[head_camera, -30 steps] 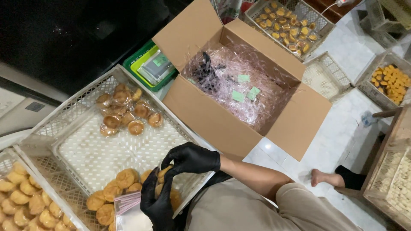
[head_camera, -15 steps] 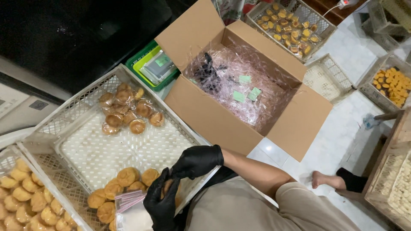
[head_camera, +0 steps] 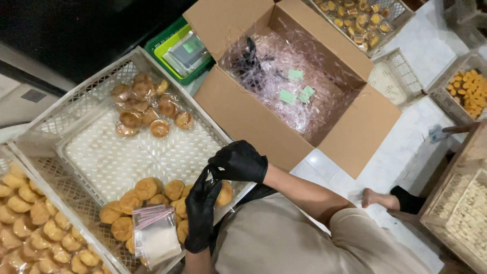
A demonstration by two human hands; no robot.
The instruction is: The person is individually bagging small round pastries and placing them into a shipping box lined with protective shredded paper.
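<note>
Black-gloved right hand [head_camera: 239, 162] and left hand [head_camera: 200, 213] pinching a round golden pastry [head_camera: 223, 194], over the white plastic lattice crate [head_camera: 76, 106], stack of clear plastic sleeves [head_camera: 154, 236] just beside the left hand

Gloved hands [head_camera: 223, 187] (black) over pastries [head_camera: 152, 190]

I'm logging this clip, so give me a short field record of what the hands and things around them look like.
left hand: black glove, at a clear bag with a cake
right hand: black glove, pinching the same bag from above
cake: round, golden, between the hands
crate: white, holds bare cakes near, wrapped cakes far
bag stack: clear, on crate's near edge
box: open cardboard, full of clear bags
</note>
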